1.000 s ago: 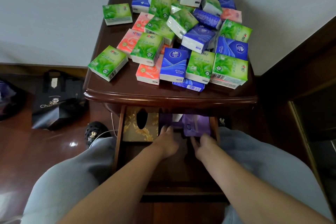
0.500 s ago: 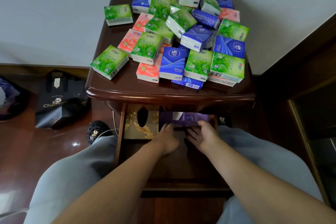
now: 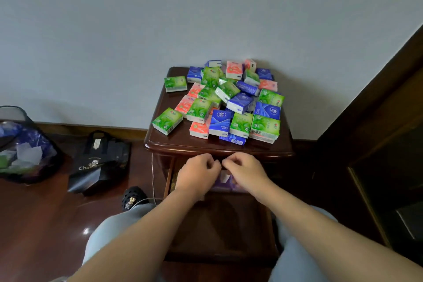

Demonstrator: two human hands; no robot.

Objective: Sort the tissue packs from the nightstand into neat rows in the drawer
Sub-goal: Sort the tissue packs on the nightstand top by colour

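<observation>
A loose heap of green, blue and pink tissue packs [image 3: 225, 101] covers the dark wooden nightstand [image 3: 160, 142]; one green pack [image 3: 167, 120] lies apart at the front left. Below the top, the drawer [image 3: 219, 224] is pulled out between my knees, its wooden bottom mostly bare. A purple pack [image 3: 223, 181] shows at the drawer's back, partly hidden by my hands. My left hand [image 3: 196, 171] and my right hand [image 3: 245, 171] hover side by side just under the nightstand's front edge, fingers curled in, with nothing visible in either.
A black shopping bag [image 3: 100, 162] and a mesh bin with a blue liner [image 3: 20, 144] stand on the floor at left. A black shoe [image 3: 134, 197] and a white cable [image 3: 152, 178] lie beside the nightstand. Dark wooden furniture [image 3: 377, 144] rises close on the right.
Both hands have lifted from the back of the drawer up to the nightstand's front edge, and their fingers have curled in. The view has pulled back and tilted up.
</observation>
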